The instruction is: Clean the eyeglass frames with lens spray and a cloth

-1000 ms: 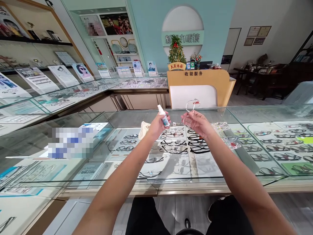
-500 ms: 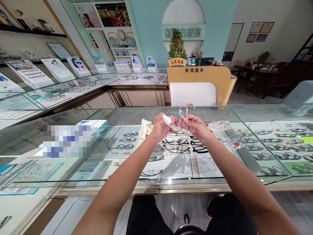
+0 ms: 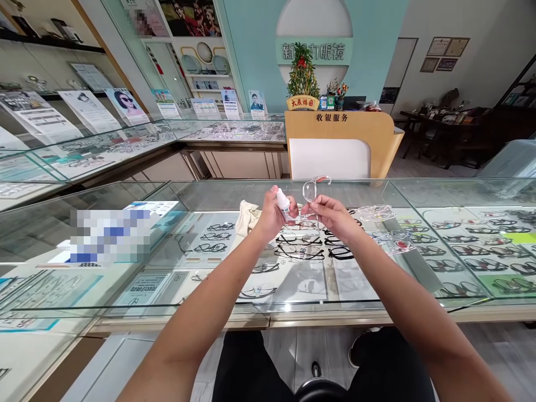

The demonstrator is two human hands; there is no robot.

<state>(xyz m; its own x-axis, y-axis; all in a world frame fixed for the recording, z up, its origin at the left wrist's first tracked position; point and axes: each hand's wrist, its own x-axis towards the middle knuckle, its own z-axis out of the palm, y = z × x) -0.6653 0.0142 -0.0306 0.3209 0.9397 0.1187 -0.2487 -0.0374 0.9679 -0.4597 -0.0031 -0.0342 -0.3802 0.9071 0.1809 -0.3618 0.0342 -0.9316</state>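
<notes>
My left hand [image 3: 273, 215] is closed around a small white spray bottle [image 3: 283, 202], its top tilted up and to the left. Close by on the right, my right hand [image 3: 330, 215] pinches a pair of clear-framed eyeglasses [image 3: 309, 191] above the glass counter. One lens and a temple with an orange-red mark stand up past the fingers; the other part of the frame is partly hidden between the hands. A cream cloth [image 3: 247, 216] lies crumpled on the counter just left of my left hand.
Beneath the glass counter [image 3: 201, 195] lie rows of dark eyeglasses [image 3: 299, 252]. More clear-framed glasses [image 3: 393, 243] lie on top beside my right forearm. A leaflet stack [image 3: 113, 234], partly blurred, is at the left. Across the aisle stands a wooden cashier desk [image 3: 387, 145].
My left hand has turned the spray bottle more upright and drawn it slightly away from the eyeglasses. The right hand keeps its hold on them. The view has shifted slightly.
</notes>
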